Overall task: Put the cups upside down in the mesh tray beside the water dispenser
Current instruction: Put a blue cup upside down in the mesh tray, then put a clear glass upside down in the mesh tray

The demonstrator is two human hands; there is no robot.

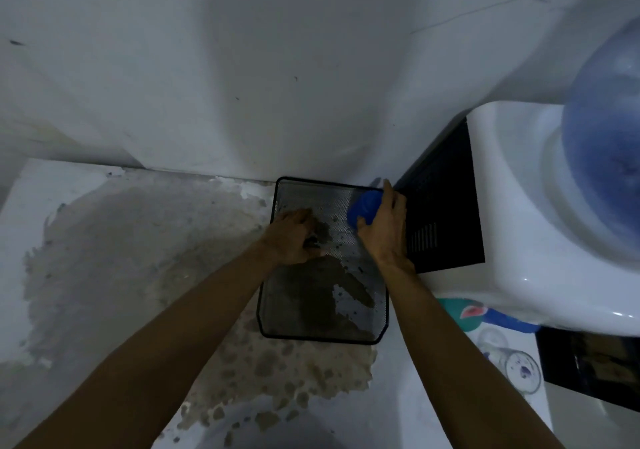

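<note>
A black mesh tray (298, 189) lies on a white worn surface against the wall, just left of the water dispenser (519, 206). My right hand (386, 227) grips a blue cup (363, 208) over the tray's far right corner, next to the dispenser's dark side panel. My left hand (294, 237) rests on the tray's left part with curled fingers; something small and dark sits under them, unclear what. More cups stand at the right below the dispenser: a clear glass with blue print (523, 370) and a teal and blue one (467, 313).
The dispenser carries a big blue water bottle (606, 130). The white wall (242, 68) rises right behind the tray. The surface (121, 258) has large patches of peeled paint. A dark object (588, 365) sits at the right edge under the dispenser.
</note>
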